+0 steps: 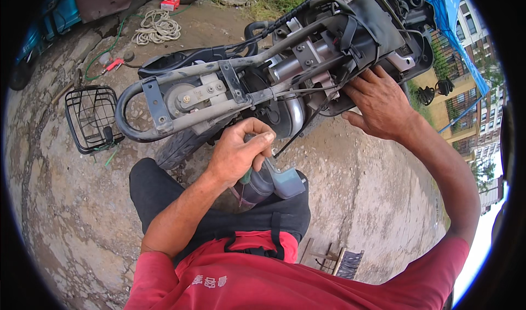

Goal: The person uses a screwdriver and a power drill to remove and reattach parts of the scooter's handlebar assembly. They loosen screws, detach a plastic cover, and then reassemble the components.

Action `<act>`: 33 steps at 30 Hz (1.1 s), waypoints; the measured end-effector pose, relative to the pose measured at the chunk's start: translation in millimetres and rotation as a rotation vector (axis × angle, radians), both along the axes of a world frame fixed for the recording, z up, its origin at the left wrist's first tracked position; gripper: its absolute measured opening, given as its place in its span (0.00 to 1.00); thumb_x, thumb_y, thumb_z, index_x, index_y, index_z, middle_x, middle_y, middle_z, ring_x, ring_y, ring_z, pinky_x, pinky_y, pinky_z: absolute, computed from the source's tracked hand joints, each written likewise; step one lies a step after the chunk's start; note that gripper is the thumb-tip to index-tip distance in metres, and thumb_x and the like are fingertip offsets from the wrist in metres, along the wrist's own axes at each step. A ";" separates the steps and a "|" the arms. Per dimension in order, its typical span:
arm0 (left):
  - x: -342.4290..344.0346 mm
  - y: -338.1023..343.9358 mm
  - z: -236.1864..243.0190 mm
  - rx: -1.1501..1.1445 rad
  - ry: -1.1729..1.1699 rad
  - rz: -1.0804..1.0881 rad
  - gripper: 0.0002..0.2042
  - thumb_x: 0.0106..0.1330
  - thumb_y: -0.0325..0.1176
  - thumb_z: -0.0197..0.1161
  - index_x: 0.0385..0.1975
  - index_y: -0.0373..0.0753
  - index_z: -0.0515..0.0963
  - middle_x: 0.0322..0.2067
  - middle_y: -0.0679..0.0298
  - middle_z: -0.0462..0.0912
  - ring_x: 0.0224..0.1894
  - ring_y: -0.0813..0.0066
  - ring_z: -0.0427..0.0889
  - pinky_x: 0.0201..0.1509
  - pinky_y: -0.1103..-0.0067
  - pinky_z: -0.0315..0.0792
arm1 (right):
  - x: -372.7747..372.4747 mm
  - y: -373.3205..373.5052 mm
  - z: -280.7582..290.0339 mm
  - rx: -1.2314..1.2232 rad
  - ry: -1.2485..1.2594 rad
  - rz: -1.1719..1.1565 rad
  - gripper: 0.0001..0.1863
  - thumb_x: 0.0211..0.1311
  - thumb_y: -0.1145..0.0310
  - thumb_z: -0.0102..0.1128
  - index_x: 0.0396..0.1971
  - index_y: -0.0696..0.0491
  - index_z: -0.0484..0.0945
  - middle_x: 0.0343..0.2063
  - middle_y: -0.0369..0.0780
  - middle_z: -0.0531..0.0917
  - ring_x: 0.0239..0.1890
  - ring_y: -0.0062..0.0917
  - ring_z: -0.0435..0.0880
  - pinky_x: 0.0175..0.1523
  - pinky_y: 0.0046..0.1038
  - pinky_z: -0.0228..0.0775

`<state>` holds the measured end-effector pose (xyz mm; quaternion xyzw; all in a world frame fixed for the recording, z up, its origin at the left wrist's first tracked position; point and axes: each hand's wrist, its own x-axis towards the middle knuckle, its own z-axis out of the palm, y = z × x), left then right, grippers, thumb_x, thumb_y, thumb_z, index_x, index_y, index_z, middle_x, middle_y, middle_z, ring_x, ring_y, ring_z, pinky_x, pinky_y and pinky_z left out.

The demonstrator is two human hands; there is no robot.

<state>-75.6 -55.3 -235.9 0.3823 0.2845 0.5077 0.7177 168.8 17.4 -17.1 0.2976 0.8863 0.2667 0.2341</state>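
A partly stripped scooter (203, 110) stands across the view, its grey tube frame and metal parts bare. My left hand (239, 152) is in front of the frame, fingers curled closed around what looks like a green-handled screwdriver (246, 177), its thin shaft pointing down. Just below the fingers is a grey-blue plastic part (286, 183) beside a dark rounded piece (255, 188), over my lap; whether the fingers touch it I cannot tell. My right hand (378, 104) rests at the scooter's right part, fingers stretched under a black cover (368, 33), thumb apart; the fingertips are partly hidden.
A black wire basket (90, 119) lies on the cracked ground at left. Behind it are a coiled rope (158, 27), a red-and-white box (170, 4) and a red tool (114, 64). A small wooden stool (342, 262) stands near my right side; a blue tarp (457, 25) hangs at far right.
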 end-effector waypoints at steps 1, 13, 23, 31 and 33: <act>0.5 -0.6 -0.9 -0.001 0.006 0.001 0.08 0.74 0.32 0.60 0.41 0.31 0.78 0.25 0.61 0.81 0.19 0.80 0.74 0.24 0.83 0.67 | -0.1 0.3 1.2 -0.022 0.001 -0.017 0.29 0.57 0.50 0.68 0.53 0.56 0.83 0.57 0.39 0.81 0.62 0.32 0.73 0.67 0.35 0.62; -2.4 -5.8 -6.7 -0.014 0.027 0.014 0.09 0.74 0.32 0.61 0.41 0.31 0.78 0.26 0.60 0.80 0.19 0.79 0.74 0.24 0.82 0.68 | -2.9 -3.0 7.7 -0.066 0.005 -0.003 0.19 0.54 0.64 0.65 0.44 0.56 0.86 0.47 0.40 0.84 0.56 0.34 0.77 0.65 0.36 0.64; -3.4 -8.4 -13.5 -0.036 0.023 0.017 0.09 0.74 0.32 0.61 0.40 0.32 0.79 0.26 0.60 0.80 0.19 0.80 0.74 0.24 0.82 0.68 | -7.9 -5.7 8.9 -0.014 0.065 -0.006 0.11 0.47 0.69 0.64 0.32 0.55 0.84 0.36 0.42 0.81 0.49 0.35 0.76 0.59 0.36 0.64; -7.2 -13.2 -8.9 -0.029 0.053 0.002 0.09 0.73 0.34 0.64 0.38 0.34 0.79 0.25 0.64 0.81 0.19 0.84 0.74 0.22 0.84 0.66 | -12.3 -25.0 1.0 0.149 0.126 0.085 0.10 0.44 0.73 0.63 0.31 0.55 0.85 0.33 0.41 0.79 0.43 0.35 0.76 0.56 0.36 0.65; -8.8 -14.2 -10.2 -0.028 0.038 0.004 0.09 0.73 0.34 0.64 0.38 0.34 0.79 0.24 0.64 0.81 0.19 0.84 0.74 0.22 0.85 0.66 | -12.4 -21.3 0.4 0.119 0.130 0.058 0.09 0.45 0.73 0.63 0.30 0.56 0.85 0.32 0.41 0.79 0.42 0.34 0.77 0.54 0.36 0.66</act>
